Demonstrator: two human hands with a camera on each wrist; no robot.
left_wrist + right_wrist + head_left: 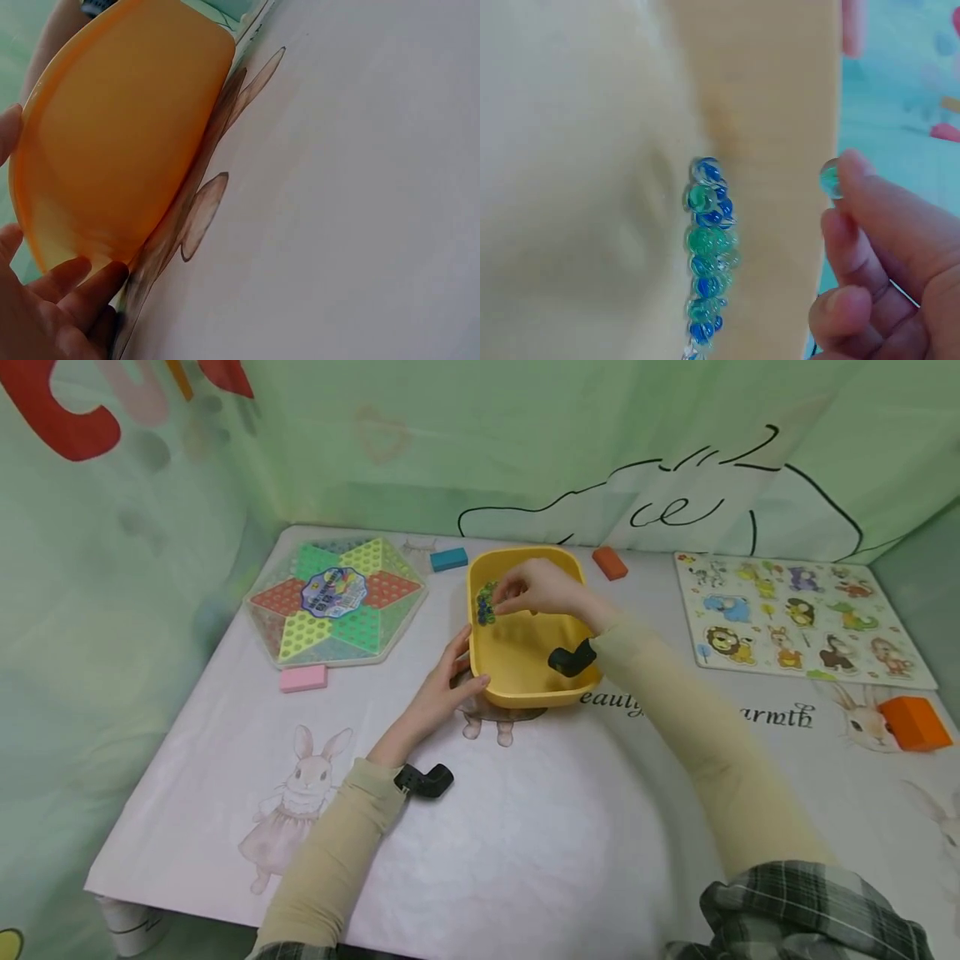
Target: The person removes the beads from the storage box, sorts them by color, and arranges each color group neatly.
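Observation:
My right hand (pixel 543 587) is over the far left part of a yellow plastic bin (pixel 525 664). In the right wrist view its thumb and forefinger pinch a clear marble (pixel 830 178) with green inside, near the bin's rim. Several blue and green glass marbles (pixel 707 240) lie in a narrow row along the bin's left wall. My left hand (pixel 442 685) grips the bin's near left side; the left wrist view shows its fingertips (pixel 105 289) against the outer wall.
Left of the bin lies a hexagonal Chinese checkers board (pixel 311 639), with a pink block (pixel 303 678) by its near edge. Blue (pixel 448 559) and orange-red (pixel 610 562) blocks flank the bin's far end. An animal puzzle board (pixel 806 618) and an orange block (pixel 915 723) are at right.

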